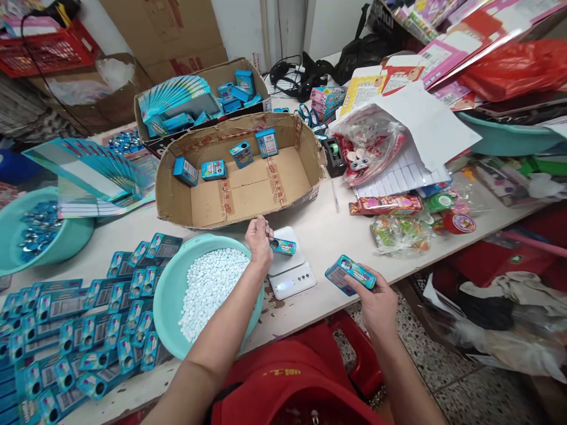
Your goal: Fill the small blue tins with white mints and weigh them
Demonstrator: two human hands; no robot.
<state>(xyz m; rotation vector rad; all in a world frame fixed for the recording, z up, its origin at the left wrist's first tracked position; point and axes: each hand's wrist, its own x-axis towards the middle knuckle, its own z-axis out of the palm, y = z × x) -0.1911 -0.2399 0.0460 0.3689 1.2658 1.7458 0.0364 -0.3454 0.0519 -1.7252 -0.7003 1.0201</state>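
Note:
My right hand (376,304) grips a small blue candy box (348,273) by its side, over the table's front edge. My left hand (259,241) is closed with fingers bunched; whatever may be inside is hidden. It is beside another blue candy box (284,247), which lies on a white kitchen scale (293,284); whether hand and box touch I cannot tell. Left of the scale is a turquoise basin (166,316) holding many small white candies (215,280). My left forearm crosses over its right side.
Several blue boxes with round holes (95,333) crowd the table's left. An open cardboard box (248,203) behind the basin holds several blue boxes. A second basin (71,236) contains shiny blue pieces. Bagged sweets (401,233) and papers fill the right side. A red stool (361,360) is below.

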